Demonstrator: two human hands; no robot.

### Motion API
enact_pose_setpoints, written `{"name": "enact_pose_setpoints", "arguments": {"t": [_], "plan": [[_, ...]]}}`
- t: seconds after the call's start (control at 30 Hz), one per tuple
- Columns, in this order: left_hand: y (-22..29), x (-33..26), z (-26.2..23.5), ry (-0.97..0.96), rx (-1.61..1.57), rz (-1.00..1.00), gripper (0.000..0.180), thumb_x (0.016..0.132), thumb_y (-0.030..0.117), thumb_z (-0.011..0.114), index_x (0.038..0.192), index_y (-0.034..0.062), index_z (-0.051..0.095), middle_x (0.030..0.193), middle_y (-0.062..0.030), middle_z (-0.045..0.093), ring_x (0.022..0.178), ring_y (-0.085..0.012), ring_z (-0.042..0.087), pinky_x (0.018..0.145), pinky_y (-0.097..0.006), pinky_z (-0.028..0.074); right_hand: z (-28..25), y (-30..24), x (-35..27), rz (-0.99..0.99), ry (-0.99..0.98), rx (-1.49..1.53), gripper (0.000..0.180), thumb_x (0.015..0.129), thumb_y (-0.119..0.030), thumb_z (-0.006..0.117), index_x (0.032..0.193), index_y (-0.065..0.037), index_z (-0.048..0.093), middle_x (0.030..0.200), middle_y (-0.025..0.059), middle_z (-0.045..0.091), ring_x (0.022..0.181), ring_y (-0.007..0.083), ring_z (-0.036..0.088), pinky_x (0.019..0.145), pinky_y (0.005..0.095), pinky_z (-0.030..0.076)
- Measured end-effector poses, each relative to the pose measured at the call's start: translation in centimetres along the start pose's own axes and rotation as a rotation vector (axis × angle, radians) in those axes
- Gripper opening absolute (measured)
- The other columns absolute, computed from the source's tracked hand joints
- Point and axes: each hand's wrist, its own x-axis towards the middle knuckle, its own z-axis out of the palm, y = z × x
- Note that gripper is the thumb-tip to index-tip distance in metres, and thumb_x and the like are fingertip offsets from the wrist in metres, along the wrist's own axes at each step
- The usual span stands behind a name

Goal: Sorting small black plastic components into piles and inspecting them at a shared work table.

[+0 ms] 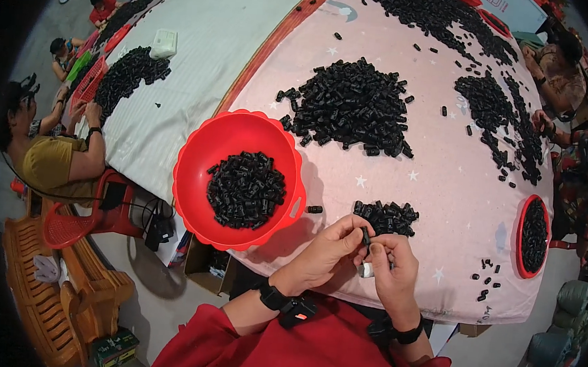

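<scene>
My left hand [329, 253] and my right hand [398, 274] meet at the near edge of the pink cloth. Both are closed, fingertips pinching one small black cylindrical piece [366, 237] between them. Something small and white [367, 270] shows beneath the fingers; its kind cannot be made out. Just beyond my hands lies a small cluster of similar black pieces [388, 217]. To the left stands a red scalloped bowl [193, 156], partly filled with such pieces [246, 190]. A single black piece [314, 209] rests beside its handle.
A large heap of black pieces [357, 106] lies farther out on the pink cloth [436, 193]. More heaps [490, 112] spread at the right, near a full red basket [521, 250]. Other people sit along both sides, one in a mustard shirt [53, 163]. A wooden bench [48, 289] stands lower left.
</scene>
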Motion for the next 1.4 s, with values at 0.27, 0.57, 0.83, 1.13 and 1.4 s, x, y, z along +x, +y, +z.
{"name": "enact_pose_setpoints", "arguments": {"t": [0.27, 0.57, 0.83, 1.13, 1.4], "plan": [[-0.1, -0.2, 0.0, 0.016, -0.046, 0.007, 0.031, 0.103, 0.034, 0.049, 0.113, 0.0052, 0.054, 0.090, -0.0028, 0.057, 0.077, -0.0128, 0.057, 0.069, -0.026, 0.049, -0.5, 0.8, -0.1, 0.009, 0.137, -0.052, 0.008, 0.099, -0.006, 0.058, 0.103, 0.000, 0.059, 0.078, 0.0007, 0.060, 0.067, 0.0050, 0.055, 0.058, 0.0221, 0.046], [0.6, -0.4, 1.0, 0.046, 0.044, -0.007, 0.034, 0.107, 0.032, 0.043, 0.124, 0.0057, 0.054, 0.086, 0.0021, 0.053, 0.074, -0.0067, 0.052, 0.068, -0.022, 0.048, -0.3, 0.9, 0.1, -0.021, 0.114, -0.132, 0.010, 0.101, -0.010, 0.056, 0.101, 0.000, 0.059, 0.077, 0.0021, 0.061, 0.067, 0.0058, 0.057, 0.059, 0.0218, 0.046], [-0.2, -0.2, 0.7, 0.102, 0.216, 0.027, 0.026, 0.107, 0.027, 0.045, 0.120, 0.0063, 0.054, 0.095, 0.0026, 0.054, 0.083, -0.0048, 0.050, 0.072, -0.019, 0.044, 0.1, 0.8, 0.5, 0.108, -0.004, 0.000, 0.013, 0.100, -0.012, 0.058, 0.101, 0.001, 0.055, 0.083, 0.0068, 0.067, 0.074, 0.0098, 0.065, 0.064, 0.0240, 0.051], [-0.3, -0.2, 0.9, 0.142, 0.239, 0.061, 0.026, 0.107, 0.026, 0.045, 0.120, 0.0056, 0.053, 0.099, 0.0018, 0.056, 0.084, -0.0050, 0.052, 0.074, -0.020, 0.045, 0.3, 0.5, 0.5, 0.164, -0.026, 0.047, 0.011, 0.097, -0.004, 0.058, 0.103, 0.003, 0.053, 0.085, 0.0077, 0.065, 0.075, 0.0104, 0.065, 0.063, 0.0242, 0.052], [-0.5, 0.2, -0.2, 0.122, 0.226, 0.034, 0.027, 0.107, 0.027, 0.045, 0.120, 0.0044, 0.053, 0.089, 0.0015, 0.056, 0.076, -0.0059, 0.053, 0.069, -0.022, 0.046, -0.1, 1.2, 0.4, 0.210, -0.033, 0.199, 0.010, 0.096, -0.002, 0.057, 0.105, 0.003, 0.054, 0.083, 0.0056, 0.063, 0.074, 0.0080, 0.062, 0.063, 0.0234, 0.050]]}}
